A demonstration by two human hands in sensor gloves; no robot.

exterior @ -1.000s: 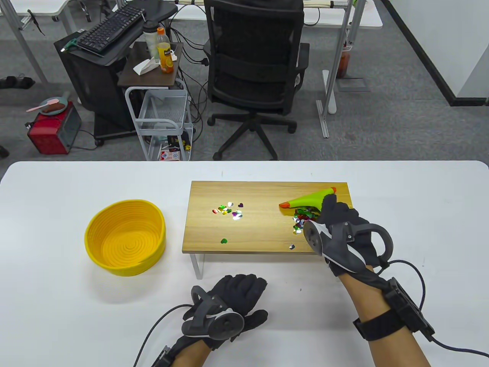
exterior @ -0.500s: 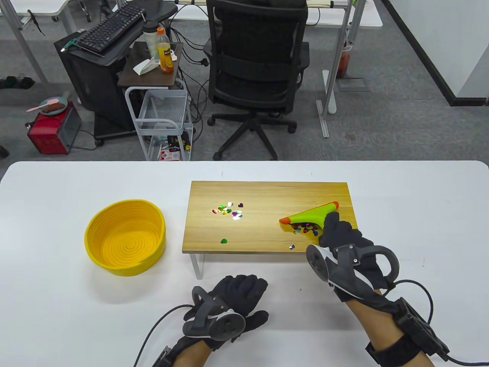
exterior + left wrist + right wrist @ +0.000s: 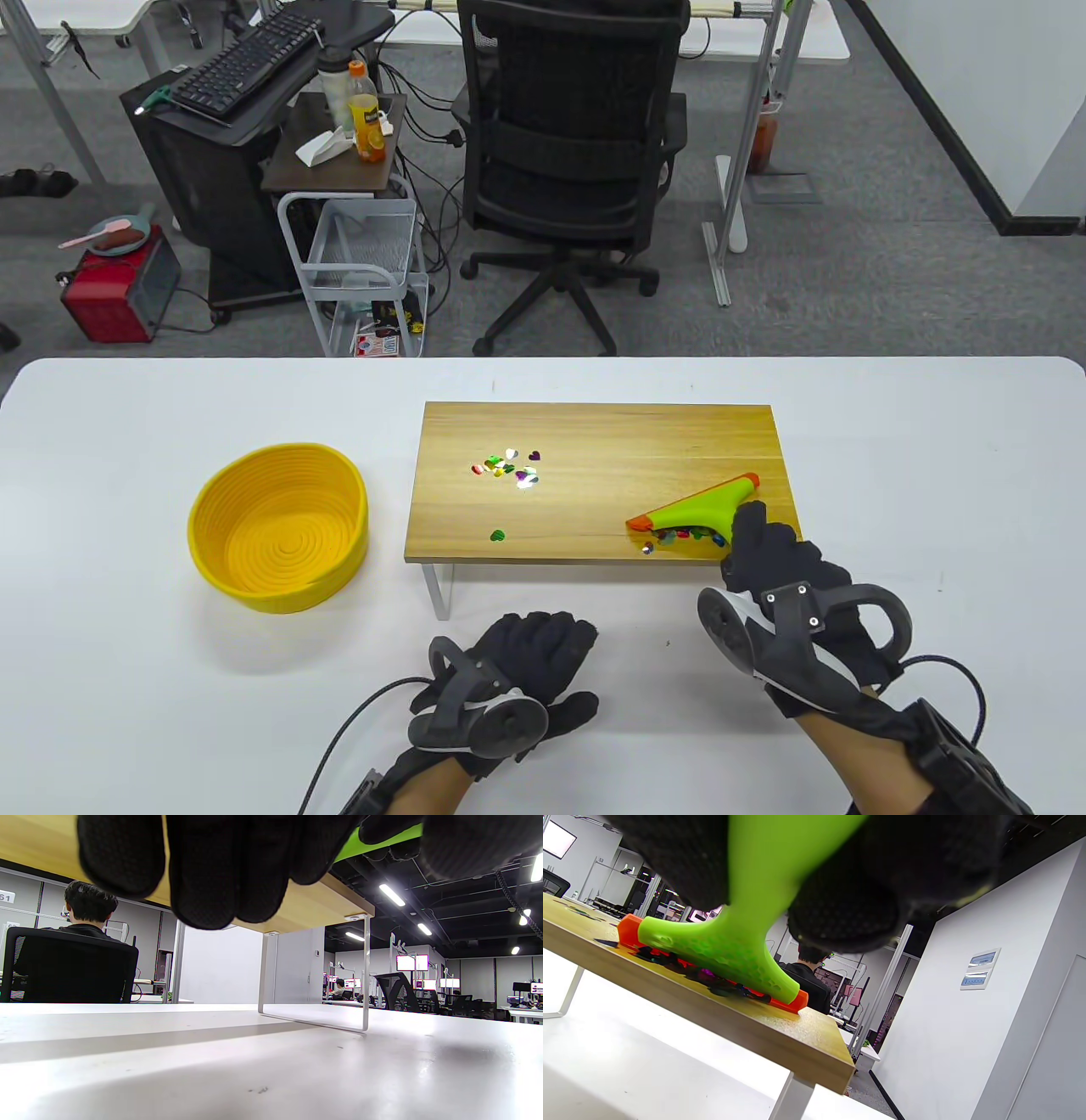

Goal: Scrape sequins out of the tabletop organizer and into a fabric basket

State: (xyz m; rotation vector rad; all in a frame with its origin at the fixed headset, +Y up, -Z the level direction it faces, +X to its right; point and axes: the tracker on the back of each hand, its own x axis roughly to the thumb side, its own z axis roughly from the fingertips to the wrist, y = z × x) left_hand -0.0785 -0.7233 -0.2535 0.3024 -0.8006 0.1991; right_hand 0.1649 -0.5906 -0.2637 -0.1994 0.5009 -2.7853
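A wooden tabletop organizer (image 3: 594, 433) stands on the white table. My right hand (image 3: 776, 560) grips the handle of a green scraper with an orange blade (image 3: 691, 509), whose blade rests on the board near its front right edge with a pile of colourful sequins (image 3: 679, 535) just in front of it. The right wrist view shows the scraper (image 3: 721, 950) and the sequins (image 3: 712, 978) under its blade. A second cluster of sequins (image 3: 507, 469) lies mid-board, and a single green one (image 3: 497, 535) nearer the front. The yellow fabric basket (image 3: 278, 526) sits left of the organizer. My left hand (image 3: 530, 658) rests flat on the table, holding nothing.
The organizer stands on thin white wire legs (image 3: 314, 1018) with a gap beneath it. A black office chair (image 3: 564, 161) and a cart (image 3: 361, 263) stand on the floor beyond the table's far edge.
My right hand has dragged the scraper toward me, from the board's far right area to near its front edge, pushing the sequin pile along. The left hand has stayed put.
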